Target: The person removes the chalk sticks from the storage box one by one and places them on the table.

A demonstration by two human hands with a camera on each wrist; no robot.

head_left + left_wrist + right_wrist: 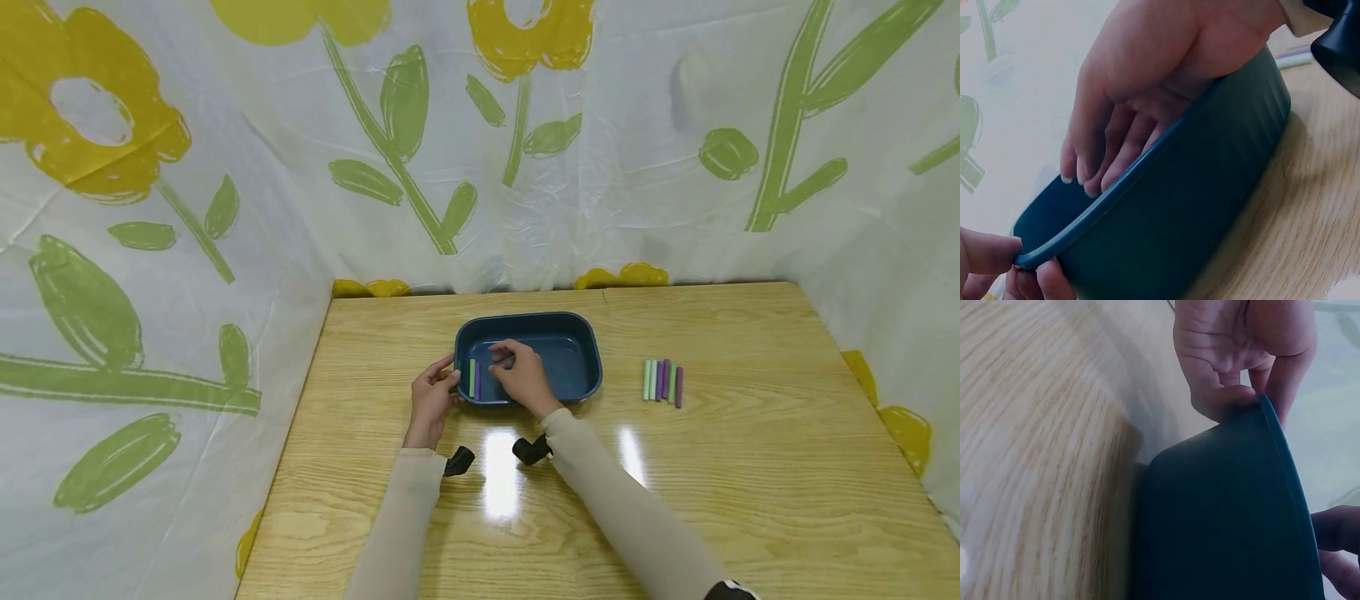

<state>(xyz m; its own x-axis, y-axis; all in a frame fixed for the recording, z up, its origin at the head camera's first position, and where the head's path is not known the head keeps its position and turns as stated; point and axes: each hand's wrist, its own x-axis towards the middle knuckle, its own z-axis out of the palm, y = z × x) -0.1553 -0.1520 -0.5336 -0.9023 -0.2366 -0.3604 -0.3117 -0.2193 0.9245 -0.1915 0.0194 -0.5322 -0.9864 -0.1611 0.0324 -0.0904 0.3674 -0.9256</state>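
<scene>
A dark blue plastic basin (577, 392) sits on the table. My left hand (432, 400) pinches its left rim, thumb on one side and fingers on the other, as the left wrist view also shows. Inside, near the left wall, a green chalk stick (472, 378) and a purple chalk stick (477, 381) lie side by side. My right hand (522, 377) reaches over the front rim into the basin, to the right of those sticks. Its fingers (1129, 150) hang loosely bent, with nothing visible between them.
To the right of the basin lies a row of several chalk sticks (659, 380) in pale green, lavender, purple and green. The wooden table (750, 467) meets a flower-printed cloth (630, 183) at the back and sides. A black wrist camera (531, 450) sits below the right hand.
</scene>
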